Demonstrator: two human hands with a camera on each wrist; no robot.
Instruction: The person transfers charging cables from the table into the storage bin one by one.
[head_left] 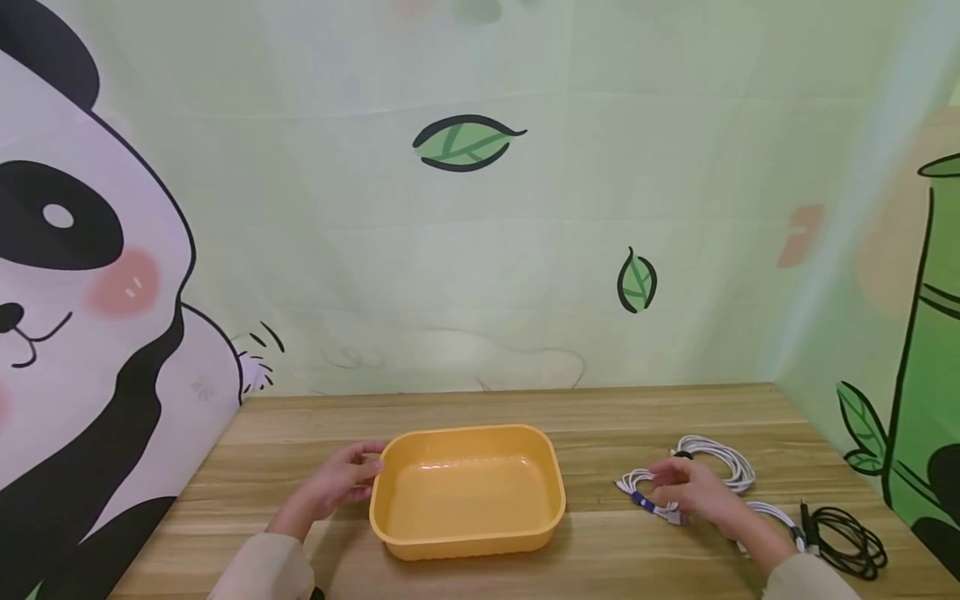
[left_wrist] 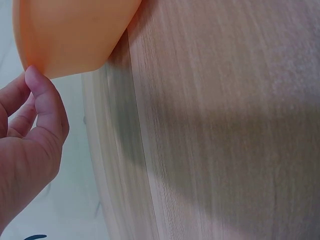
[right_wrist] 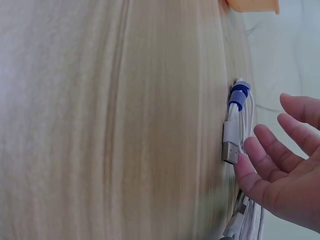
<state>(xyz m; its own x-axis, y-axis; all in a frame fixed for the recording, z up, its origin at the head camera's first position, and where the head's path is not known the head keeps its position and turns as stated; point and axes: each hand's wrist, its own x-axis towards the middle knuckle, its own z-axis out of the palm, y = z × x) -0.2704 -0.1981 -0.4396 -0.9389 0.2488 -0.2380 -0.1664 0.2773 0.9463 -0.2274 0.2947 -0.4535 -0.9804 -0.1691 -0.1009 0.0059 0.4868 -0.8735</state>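
A yellow-orange plastic basin [head_left: 468, 500] stands on the wooden table in front of me. My left hand [head_left: 341, 482] holds its left rim between thumb and fingers; in the left wrist view the fingertips meet at the rim of the basin [left_wrist: 75, 35]. To the right, my right hand [head_left: 697, 493] hovers with loosely bent fingers over a white USB cable [head_left: 642, 501] bundled by a blue strap. In the right wrist view the right hand [right_wrist: 285, 172] has its fingers spread, one fingertip right beside the metal USB plug [right_wrist: 230, 152], and nothing is gripped.
Behind the right hand lies a larger coil of white cable [head_left: 738, 467] with a black tie. Another white cable [head_left: 783, 515] and a coiled black cable [head_left: 855, 546] lie near the right table edge. A panda-print backdrop [head_left: 480, 267] rises behind the table [head_left: 315, 417].
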